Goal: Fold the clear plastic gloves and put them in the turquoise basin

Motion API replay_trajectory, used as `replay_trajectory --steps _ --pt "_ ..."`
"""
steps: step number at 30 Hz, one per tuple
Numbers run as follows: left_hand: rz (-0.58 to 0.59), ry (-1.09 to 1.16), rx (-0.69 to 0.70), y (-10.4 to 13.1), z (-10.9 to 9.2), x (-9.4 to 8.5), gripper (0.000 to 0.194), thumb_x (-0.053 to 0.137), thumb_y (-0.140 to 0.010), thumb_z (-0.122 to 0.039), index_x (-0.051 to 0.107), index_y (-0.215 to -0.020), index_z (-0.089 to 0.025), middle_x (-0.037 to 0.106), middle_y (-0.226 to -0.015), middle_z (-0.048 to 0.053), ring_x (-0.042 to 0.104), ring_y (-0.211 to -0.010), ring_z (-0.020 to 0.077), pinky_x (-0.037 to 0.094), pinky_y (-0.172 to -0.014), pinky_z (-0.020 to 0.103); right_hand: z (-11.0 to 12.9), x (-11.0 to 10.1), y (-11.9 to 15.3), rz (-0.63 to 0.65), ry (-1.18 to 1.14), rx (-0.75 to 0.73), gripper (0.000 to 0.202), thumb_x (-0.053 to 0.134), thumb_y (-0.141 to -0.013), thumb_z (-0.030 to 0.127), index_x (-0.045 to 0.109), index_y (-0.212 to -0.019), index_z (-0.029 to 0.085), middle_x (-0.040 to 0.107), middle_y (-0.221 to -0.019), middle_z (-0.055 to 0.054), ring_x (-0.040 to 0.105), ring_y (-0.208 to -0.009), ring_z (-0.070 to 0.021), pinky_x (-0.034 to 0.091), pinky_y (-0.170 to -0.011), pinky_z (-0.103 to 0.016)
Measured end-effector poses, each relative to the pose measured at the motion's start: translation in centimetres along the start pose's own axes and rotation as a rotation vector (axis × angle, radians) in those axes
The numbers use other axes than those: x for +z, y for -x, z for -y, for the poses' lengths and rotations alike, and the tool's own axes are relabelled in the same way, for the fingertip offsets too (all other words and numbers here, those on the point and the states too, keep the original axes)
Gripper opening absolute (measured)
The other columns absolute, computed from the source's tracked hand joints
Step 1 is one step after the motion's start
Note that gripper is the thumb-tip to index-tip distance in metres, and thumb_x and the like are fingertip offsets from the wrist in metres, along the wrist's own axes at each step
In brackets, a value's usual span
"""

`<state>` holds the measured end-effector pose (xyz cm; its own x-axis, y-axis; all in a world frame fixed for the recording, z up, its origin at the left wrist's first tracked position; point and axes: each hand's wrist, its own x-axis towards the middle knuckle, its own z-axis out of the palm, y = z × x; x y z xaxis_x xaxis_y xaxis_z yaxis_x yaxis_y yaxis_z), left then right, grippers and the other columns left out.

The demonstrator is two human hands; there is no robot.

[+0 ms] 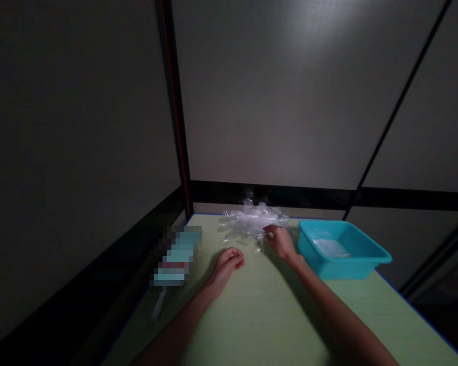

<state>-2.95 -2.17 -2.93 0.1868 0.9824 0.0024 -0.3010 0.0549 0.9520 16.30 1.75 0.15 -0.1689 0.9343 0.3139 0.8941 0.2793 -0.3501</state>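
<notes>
A loose heap of clear disposable plastic gloves (248, 221) lies at the far end of the table, thin and crumpled, with finger-like ends sticking out. My right hand (280, 240) is at the heap's right front edge, its fingers pinched on a plastic glove. Closer to me and to the left, my left hand (229, 259) hovers with its fingers curled together; I see nothing in it. A turquoise plastic basin (353, 267) stands just right of my right hand. Inside it lies something whitish and flat (331, 248), too blurred to name.
The pale green table (259, 315) has a blue edge and meets a grey panelled wall (270, 112) at the back. On the left lies a pixelated, phone-like object (177, 259), with a pale strip (158, 305) beside its near end. A dark wall (80, 127) borders the left side.
</notes>
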Motion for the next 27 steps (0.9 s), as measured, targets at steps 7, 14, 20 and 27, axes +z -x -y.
replay_trajectory --steps 7,14,20,27 --pt "-0.134 0.125 0.021 -0.1 -0.3 -0.1 0.024 0.066 -0.053 -0.021 0.051 -0.071 -0.017 0.059 -0.070 -0.003 0.058 -0.073 0.0109 0.040 -0.071 0.021 2.0 -0.9 4.6 0.018 -0.070 -0.313 0.016 0.045 -0.079 0.009 0.059 -0.081 0.017 0.060 -0.104 -0.007 0.053 -0.097 -0.0178 0.040 -0.083 -0.029" --pt "-0.105 0.153 -0.106 -0.5 -0.4 -0.2 0.024 0.056 -0.067 -0.039 0.051 -0.075 -0.016 0.066 -0.068 0.006 0.064 -0.066 0.0195 0.046 -0.071 0.033 2.2 -0.9 8.4 0.162 -0.196 -0.709 0.026 0.037 -0.083 0.016 0.056 -0.100 0.019 0.055 -0.115 -0.007 0.046 -0.108 -0.0176 0.034 -0.091 -0.035" --pt "-0.061 0.086 -0.092 0.1 0.0 -0.3 0.028 0.072 -0.056 -0.024 0.059 -0.078 -0.013 0.067 -0.071 0.006 0.064 -0.071 0.0205 0.045 -0.075 0.031 0.3 -0.4 8.0 -0.027 -0.469 -0.435 0.030 0.032 -0.079 0.020 0.054 -0.099 0.017 0.058 -0.106 -0.009 0.051 -0.101 -0.0210 0.038 -0.086 -0.038" --pt "0.113 0.119 -0.140 0.9 -0.7 0.0 0.037 0.066 -0.065 -0.036 0.061 -0.094 -0.014 0.066 -0.093 0.011 0.063 -0.081 0.0243 0.045 -0.075 0.033 -1.2 1.5 7.0 -0.034 -0.656 0.037 0.029 0.042 -0.081 0.033 0.048 -0.105 0.018 0.056 -0.109 -0.009 0.051 -0.102 -0.0208 0.037 -0.090 -0.037"
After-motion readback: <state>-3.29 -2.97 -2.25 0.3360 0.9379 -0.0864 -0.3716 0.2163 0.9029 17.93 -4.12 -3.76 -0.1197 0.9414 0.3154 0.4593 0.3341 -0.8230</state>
